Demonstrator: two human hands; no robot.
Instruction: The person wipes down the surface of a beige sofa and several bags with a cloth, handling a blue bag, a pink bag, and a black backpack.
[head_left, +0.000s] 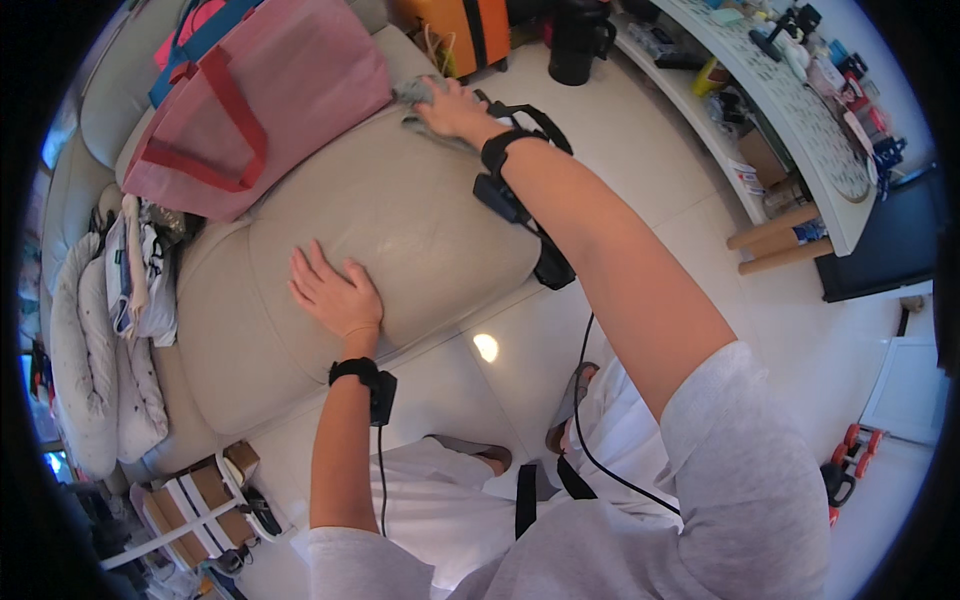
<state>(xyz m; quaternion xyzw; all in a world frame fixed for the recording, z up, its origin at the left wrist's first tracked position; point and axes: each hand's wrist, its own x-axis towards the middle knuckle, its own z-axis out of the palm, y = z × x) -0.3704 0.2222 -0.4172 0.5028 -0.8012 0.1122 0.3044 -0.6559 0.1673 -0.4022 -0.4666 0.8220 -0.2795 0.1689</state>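
Observation:
My left hand (336, 294) lies flat with spread fingers on the beige sofa seat (360, 202), holding nothing. Farther off, my right hand (454, 109) presses on a grey-green cloth (417, 91) near the seat's far outer edge; the cloth bunches around and beneath its fingers. Against the backrest stands a large pink bag (300, 75) with red handles, to the left of my right hand. Black straps (536, 120) lie close to my right wrist. Each wrist wears a black band with a small box and a cable.
Folded bedding (86, 360) and clothes (139, 277) lie at the sofa's left. An orange suitcase (469, 34) and a black lidded container (574, 45) stand beyond. A cluttered white table (810, 112) curves along the right. Red dumbbells (855, 450) sit at lower right, a white-framed rack (195, 517) at lower left.

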